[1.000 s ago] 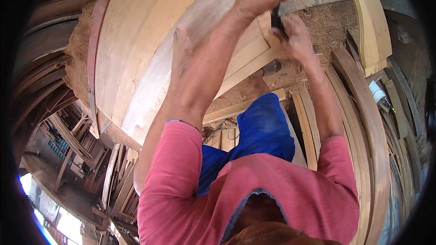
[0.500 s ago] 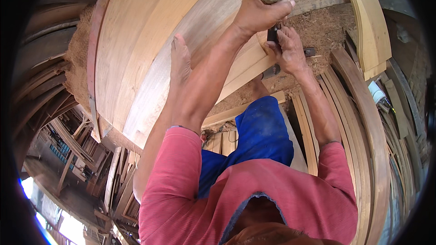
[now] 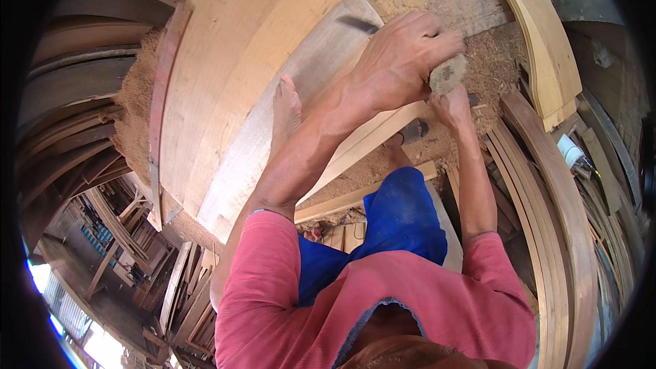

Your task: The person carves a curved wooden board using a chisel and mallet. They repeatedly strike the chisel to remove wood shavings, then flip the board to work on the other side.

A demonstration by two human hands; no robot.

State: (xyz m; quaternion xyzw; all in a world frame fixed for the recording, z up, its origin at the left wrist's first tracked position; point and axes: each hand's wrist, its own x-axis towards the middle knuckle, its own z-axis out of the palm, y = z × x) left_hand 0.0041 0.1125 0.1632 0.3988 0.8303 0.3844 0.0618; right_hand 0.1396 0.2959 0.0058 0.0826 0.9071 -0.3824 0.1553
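Observation:
My left hand (image 3: 408, 61) is wrapped round a wooden-handled tool. The pale, round butt of its handle (image 3: 449, 75) shows at the thumb side of the fist. Beyond the other side, a dark, flat metal part (image 3: 359, 25), apparently the tool's head, hangs over the boards and looks blurred. Just below the butt is my right hand (image 3: 449, 104), its fingers mostly hidden behind the handle and left hand. Under the left forearm lies a wide curved panel of pale planks (image 3: 239, 48). A bare foot (image 3: 285, 106) rests on its greyish edge plank.
Curved boards (image 3: 543, 205) stand stacked at the right, with a pale curved piece (image 3: 540, 34) above them. Sawdust (image 3: 502, 55) covers the ground near the hands. A dark-strapped sandal (image 3: 414, 131) is by the other foot. Dark curved timbers (image 3: 75, 116) line the left.
My left hand has turned and come down to the right, swinging the butt lower and the dark metal part out left. My right hand has dropped slightly, its fingers now hidden.

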